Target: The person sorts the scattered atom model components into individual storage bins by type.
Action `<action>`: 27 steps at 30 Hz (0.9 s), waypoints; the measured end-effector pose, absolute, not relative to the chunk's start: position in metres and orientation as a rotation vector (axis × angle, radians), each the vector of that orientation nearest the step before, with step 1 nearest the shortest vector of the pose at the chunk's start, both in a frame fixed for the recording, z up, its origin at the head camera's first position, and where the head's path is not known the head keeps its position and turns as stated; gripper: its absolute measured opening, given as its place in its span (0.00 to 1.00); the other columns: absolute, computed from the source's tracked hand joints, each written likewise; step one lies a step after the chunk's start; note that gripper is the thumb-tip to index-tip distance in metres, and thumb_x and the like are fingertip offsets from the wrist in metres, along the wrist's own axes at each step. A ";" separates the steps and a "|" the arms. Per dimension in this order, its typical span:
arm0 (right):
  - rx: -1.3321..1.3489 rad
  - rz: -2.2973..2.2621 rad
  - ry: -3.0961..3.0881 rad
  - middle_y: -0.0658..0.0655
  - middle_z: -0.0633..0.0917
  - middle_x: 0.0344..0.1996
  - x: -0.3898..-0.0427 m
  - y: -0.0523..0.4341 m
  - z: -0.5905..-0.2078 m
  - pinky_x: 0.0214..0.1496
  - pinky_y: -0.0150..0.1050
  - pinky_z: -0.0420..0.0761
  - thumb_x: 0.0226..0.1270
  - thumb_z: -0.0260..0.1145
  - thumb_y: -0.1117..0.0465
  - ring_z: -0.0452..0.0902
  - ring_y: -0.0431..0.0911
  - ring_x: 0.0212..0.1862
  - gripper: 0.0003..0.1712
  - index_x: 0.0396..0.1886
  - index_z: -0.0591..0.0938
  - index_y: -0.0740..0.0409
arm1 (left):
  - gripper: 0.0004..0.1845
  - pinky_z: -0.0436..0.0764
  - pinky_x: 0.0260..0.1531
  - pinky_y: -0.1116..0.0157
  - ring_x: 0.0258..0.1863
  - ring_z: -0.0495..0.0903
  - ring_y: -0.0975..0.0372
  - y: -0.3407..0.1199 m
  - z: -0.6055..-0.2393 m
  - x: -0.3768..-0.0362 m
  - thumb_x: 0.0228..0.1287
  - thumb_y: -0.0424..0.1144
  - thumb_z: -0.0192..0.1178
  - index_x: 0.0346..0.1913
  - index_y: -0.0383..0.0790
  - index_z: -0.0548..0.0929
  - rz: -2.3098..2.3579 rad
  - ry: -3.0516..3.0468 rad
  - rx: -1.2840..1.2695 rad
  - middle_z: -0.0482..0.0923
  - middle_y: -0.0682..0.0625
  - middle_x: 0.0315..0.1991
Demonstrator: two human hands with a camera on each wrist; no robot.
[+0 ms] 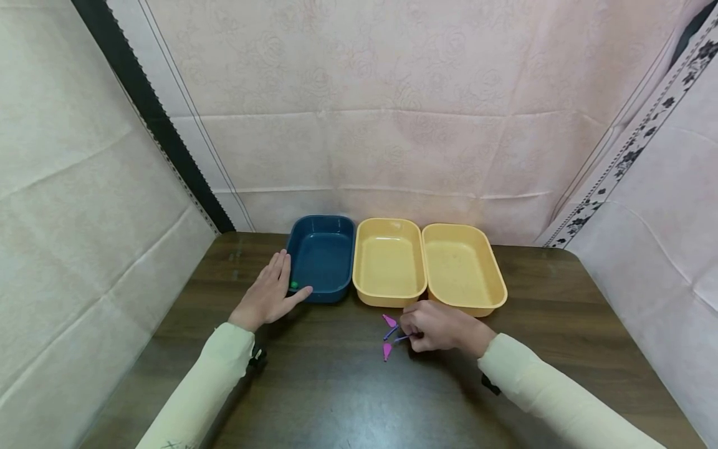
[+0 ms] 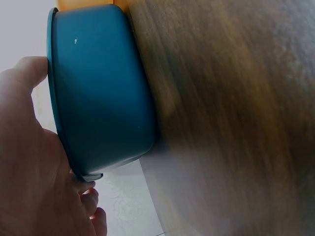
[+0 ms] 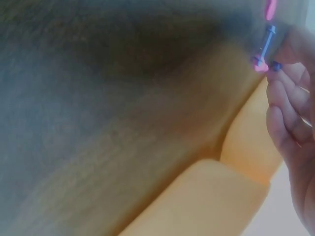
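Note:
My left hand (image 1: 273,288) lies flat on the table with straight fingers against the left side of a dark blue tray (image 1: 322,274). Its thumb touches the tray's near corner. The left wrist view shows the tray's outer wall (image 2: 98,88) beside my palm (image 2: 29,162). A small green piece (image 1: 294,285) lies inside the blue tray. My right hand (image 1: 414,335) is curled and pinches a thin blue pin (image 1: 401,339) on the table. Beside it lie another blue pin (image 1: 391,332) and two pink tips (image 1: 389,320). In the right wrist view, blurred, the pins (image 3: 266,44) sit at my fingertips (image 3: 290,98).
Two yellow trays (image 1: 389,293) (image 1: 493,293) stand side by side to the right of the blue one, at the back of the dark wooden table (image 1: 336,393). Pale cloth walls close in the back and both sides. The near yellow tray's rim (image 3: 206,196) is close to my right hand.

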State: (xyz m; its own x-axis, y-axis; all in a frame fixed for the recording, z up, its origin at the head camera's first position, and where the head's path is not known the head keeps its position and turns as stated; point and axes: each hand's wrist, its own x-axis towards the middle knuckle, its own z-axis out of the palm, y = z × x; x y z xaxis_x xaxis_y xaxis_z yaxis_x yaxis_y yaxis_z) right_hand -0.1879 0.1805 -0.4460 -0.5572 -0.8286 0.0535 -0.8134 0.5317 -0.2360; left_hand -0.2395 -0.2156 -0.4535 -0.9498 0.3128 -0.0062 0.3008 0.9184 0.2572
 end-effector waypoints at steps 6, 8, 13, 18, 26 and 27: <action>-1.407 -0.334 2.715 0.43 0.76 0.24 -0.185 0.184 -0.433 0.28 0.22 0.66 0.54 0.74 0.64 0.66 0.30 0.29 0.10 0.24 0.80 0.47 | 0.58 0.49 0.84 0.39 0.86 0.40 0.37 -0.216 -0.454 -0.240 0.75 0.73 0.45 0.84 0.27 0.41 0.391 3.033 0.485 0.36 0.32 0.87; -1.400 -0.333 2.717 0.43 0.77 0.24 -0.185 0.185 -0.429 0.28 0.23 0.67 0.54 0.74 0.64 0.67 0.30 0.29 0.10 0.24 0.80 0.47 | 0.59 0.49 0.84 0.39 0.86 0.40 0.37 -0.216 -0.454 -0.240 0.75 0.74 0.44 0.84 0.27 0.42 0.385 3.034 0.484 0.36 0.33 0.87; -1.387 -0.335 2.723 0.42 0.77 0.24 -0.185 0.187 -0.417 0.30 0.23 0.70 0.55 0.74 0.64 0.68 0.31 0.30 0.10 0.25 0.81 0.47 | 0.58 0.49 0.84 0.39 0.86 0.40 0.37 -0.216 -0.454 -0.240 0.75 0.74 0.44 0.84 0.26 0.42 0.378 3.036 0.485 0.36 0.32 0.87; -1.387 -0.338 2.738 0.43 0.76 0.25 -0.187 0.187 -0.405 0.30 0.24 0.71 0.56 0.74 0.65 0.68 0.32 0.29 0.10 0.25 0.81 0.47 | 0.58 0.48 0.84 0.39 0.86 0.40 0.37 -0.216 -0.454 -0.240 0.75 0.74 0.44 0.84 0.27 0.42 0.382 3.033 0.486 0.36 0.32 0.87; -1.432 -0.346 2.782 0.44 0.74 0.24 -0.201 0.188 -0.386 0.30 0.25 0.70 0.54 0.74 0.67 0.65 0.31 0.28 0.12 0.24 0.79 0.48 | 0.58 0.48 0.84 0.39 0.86 0.39 0.38 -0.216 -0.454 -0.239 0.76 0.73 0.44 0.84 0.27 0.41 0.391 3.029 0.485 0.35 0.33 0.87; -1.439 -0.342 2.790 0.44 0.74 0.24 -0.203 0.188 -0.384 0.31 0.25 0.70 0.54 0.74 0.68 0.65 0.32 0.29 0.12 0.23 0.79 0.49 | 0.58 0.48 0.84 0.39 0.86 0.39 0.38 -0.216 -0.454 -0.239 0.76 0.73 0.44 0.84 0.27 0.41 0.391 3.030 0.486 0.35 0.33 0.87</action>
